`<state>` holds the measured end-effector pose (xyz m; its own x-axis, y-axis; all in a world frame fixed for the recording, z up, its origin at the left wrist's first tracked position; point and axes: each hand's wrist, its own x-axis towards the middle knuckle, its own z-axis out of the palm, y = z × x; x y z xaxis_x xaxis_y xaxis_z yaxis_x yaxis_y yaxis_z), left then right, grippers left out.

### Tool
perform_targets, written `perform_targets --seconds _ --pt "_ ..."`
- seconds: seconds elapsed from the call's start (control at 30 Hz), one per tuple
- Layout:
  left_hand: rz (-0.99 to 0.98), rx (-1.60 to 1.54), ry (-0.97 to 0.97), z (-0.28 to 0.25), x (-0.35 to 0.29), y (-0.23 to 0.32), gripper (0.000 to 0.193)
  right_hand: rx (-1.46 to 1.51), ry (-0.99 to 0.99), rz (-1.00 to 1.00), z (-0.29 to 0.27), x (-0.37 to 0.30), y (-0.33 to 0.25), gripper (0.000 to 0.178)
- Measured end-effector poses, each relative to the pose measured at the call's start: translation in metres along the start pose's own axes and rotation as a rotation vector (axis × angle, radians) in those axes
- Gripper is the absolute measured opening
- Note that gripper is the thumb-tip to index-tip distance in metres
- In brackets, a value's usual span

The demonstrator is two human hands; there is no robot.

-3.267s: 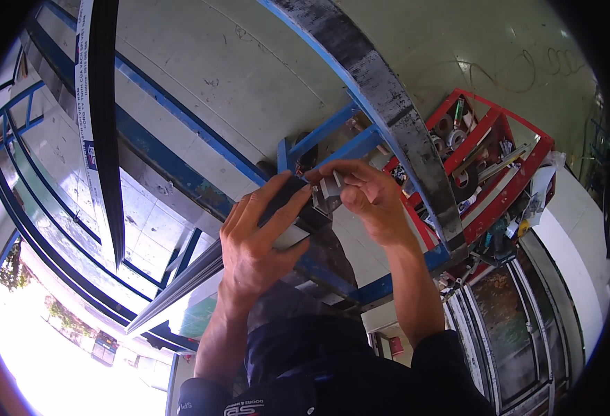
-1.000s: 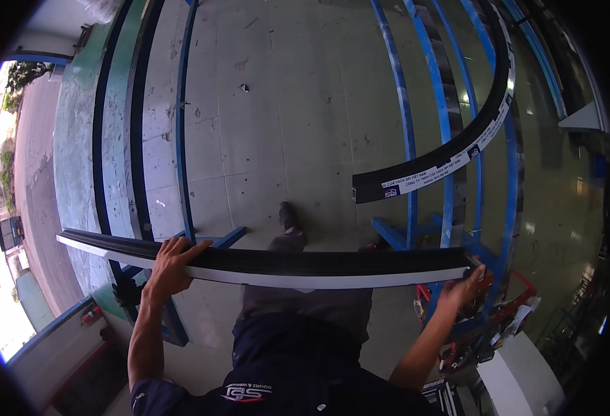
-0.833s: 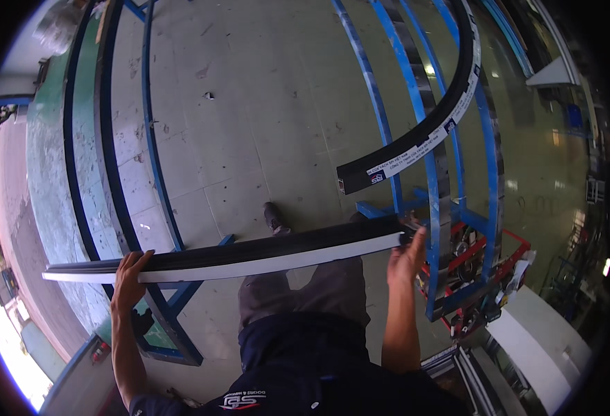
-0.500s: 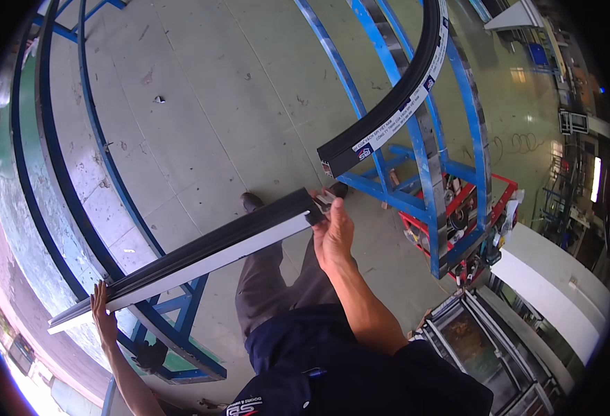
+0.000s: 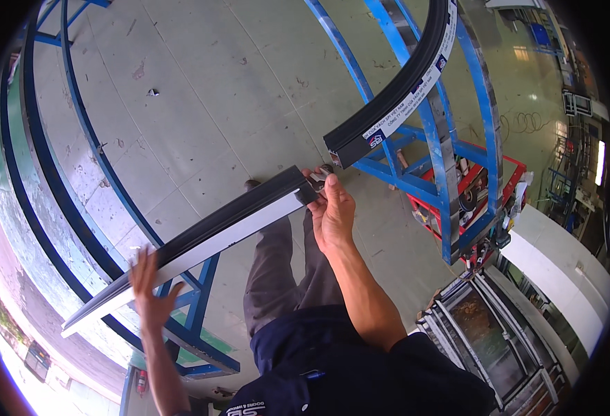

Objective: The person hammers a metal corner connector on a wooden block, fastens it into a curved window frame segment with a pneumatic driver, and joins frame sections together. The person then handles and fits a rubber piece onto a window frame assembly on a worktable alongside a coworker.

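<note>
- A long black-and-white profile slants in front of the person's legs, one end at the right hand and the other out past the left hand.
- The hands are well apart from each other, with the middle stretch of the profile between them.
- The right hand is clasped at the profile's nearer end, thumb up beside the cut edge; a small metallic piece shows among its fingers, partly hidden.
- The left hand is blurred, its fingers and thumb spread, overlapping the profile well short of the far end; whether it touches the surface cannot be told.
- Beyond the left hand, the profile crosses the near corner of the blue left rack, its far end reaching past the rails; contact with them is unclear.
- A second, dark profile with a printed white strip lies across the blue right rack, its cut end jutting past the rack's inner edge, just above the right hand in this view.
- A red tool carrier stands by the right rack's near corner.
</note>
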<state>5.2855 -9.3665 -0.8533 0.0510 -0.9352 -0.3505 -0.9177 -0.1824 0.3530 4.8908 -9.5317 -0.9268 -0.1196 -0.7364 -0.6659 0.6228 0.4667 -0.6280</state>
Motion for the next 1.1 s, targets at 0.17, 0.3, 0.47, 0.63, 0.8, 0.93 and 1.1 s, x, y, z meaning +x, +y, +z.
perform_targets --seconds 0.17,0.3,0.47,0.63,0.8,0.93,1.1 --pt "0.106 -0.015 0.036 0.025 0.088 0.113 0.088 -0.01 -0.002 0.04 0.008 0.002 0.0 0.057" --pt "0.144 -0.005 0.055 0.024 0.088 0.118 0.081 -0.034 -0.022 0.061 0.002 0.004 -0.006 0.056" --pt "0.106 -0.066 0.01 0.024 0.092 0.119 0.086 -0.061 0.05 0.071 -0.005 -0.002 0.008 0.052" --pt "0.093 -0.047 -0.043 0.026 0.087 0.116 0.089 -0.038 0.067 0.067 -0.013 -0.008 0.0 0.052" --pt "0.082 -0.075 -0.063 0.031 0.09 0.12 0.09 -0.101 0.102 0.017 -0.018 -0.007 0.003 0.054" --pt "0.121 -0.117 -0.103 0.025 0.086 0.122 0.087 0.212 0.327 -0.077 -0.037 0.011 -0.017 0.057" --pt "0.074 -0.014 -0.17 0.013 0.062 0.087 0.092 0.204 0.087 0.045 -0.074 -0.007 -0.061 0.046"
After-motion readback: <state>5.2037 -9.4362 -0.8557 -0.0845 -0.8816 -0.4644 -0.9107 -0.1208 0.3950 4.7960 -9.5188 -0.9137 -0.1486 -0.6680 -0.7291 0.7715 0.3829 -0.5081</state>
